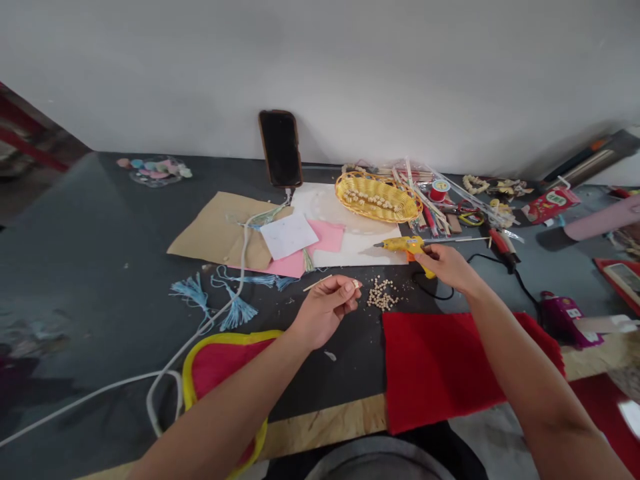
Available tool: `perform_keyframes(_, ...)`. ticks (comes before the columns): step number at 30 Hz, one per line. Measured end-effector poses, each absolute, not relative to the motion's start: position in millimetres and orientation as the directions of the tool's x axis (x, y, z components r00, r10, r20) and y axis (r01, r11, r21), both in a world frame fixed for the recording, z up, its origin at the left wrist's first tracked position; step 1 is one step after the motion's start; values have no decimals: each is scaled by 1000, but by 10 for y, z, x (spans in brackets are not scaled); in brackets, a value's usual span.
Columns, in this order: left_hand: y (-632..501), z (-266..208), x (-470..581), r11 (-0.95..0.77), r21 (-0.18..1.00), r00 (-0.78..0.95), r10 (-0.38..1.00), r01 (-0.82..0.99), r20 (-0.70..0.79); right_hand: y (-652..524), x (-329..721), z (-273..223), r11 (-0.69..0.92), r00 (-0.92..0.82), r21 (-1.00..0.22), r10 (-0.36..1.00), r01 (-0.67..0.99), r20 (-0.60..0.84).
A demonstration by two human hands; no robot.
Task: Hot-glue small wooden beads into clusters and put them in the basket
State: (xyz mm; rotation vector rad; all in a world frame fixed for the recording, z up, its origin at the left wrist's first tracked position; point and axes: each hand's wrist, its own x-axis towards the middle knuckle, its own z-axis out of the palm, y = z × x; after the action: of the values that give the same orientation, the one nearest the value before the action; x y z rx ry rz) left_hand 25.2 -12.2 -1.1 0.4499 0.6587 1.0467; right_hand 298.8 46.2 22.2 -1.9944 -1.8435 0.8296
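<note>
My left hand (327, 303) is closed over the grey table. A thin wooden stick (317, 283) pokes out from it to the left, and a small pale piece (356, 285), too small to name, shows at its fingertips. Further right, my right hand (445, 265) grips a yellow glue gun (403, 245) by its handle. The gun's nozzle points left over white board (367, 248), and a glue stick (457, 239) extends from its back. Small pale wooden beads (383, 295) lie in a loose pile between the hands.
A yellow woven basket (375, 193) holds several beads. Blue tassels (239, 310), brown paper (215, 227) and a white cable (244, 257) lie left. A phone (281, 148) leans on the wall. Red cloth (440, 360) hangs over the front edge; a soldering-iron-like tool (501, 247) lies right.
</note>
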Motion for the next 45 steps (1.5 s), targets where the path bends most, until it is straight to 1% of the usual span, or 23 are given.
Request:
perform_keyframes(2,-119,-10,250,444,623,339,896,-644,-288,397,2967,255,-187,5,-731,970,656,-243)
perform_keyframes(4,-116,2,250,448,616,337,894,-648,-295,314,2938,278,-242,-23,-860,959,448,-282)
perform_keyframes(5,-114,12,250,449,612,336,893,-651,-298,268,2920,282,-261,-43,-904,956,338,-292)
perform_keyframes(7,-111,36,249,450,604,334,893,-658,-300,175,2878,274,-277,-79,-950,954,144,-290)
perform_keyframes(9,-108,56,246,447,599,332,895,-665,-300,86,2829,248,-288,-112,-958,952,-4,-286)
perform_keyframes(11,-105,66,241,443,597,325,896,-669,-302,9,2780,214,-291,-154,-952,949,-91,-275)
perform_keyframes(13,-102,65,238,441,594,314,897,-673,-310,-55,2740,184,-262,-190,-956,953,-132,-235)
perform_keyframes(17,-99,48,239,450,585,303,892,-675,-336,-154,2696,164,-167,-283,-977,951,-131,-125)
perform_keyframes(22,-95,34,235,461,588,298,885,-664,-357,-256,2644,198,-23,-389,-999,921,-31,-9)
perform_keyframes(25,-94,25,229,452,599,293,890,-661,-349,-308,2614,196,8,-432,-999,902,42,-11)
perform_keyframes(31,-96,17,226,457,609,294,888,-648,-354,-358,2628,127,-5,-486,-992,871,122,-65)
perform_keyframes(37,-105,30,232,458,615,288,887,-642,-360,-361,2636,91,97,-490,-976,872,196,-12)
perform_keyframes(45,-110,29,228,485,619,299,873,-618,-385,-355,2635,98,150,-498,-955,867,256,3)
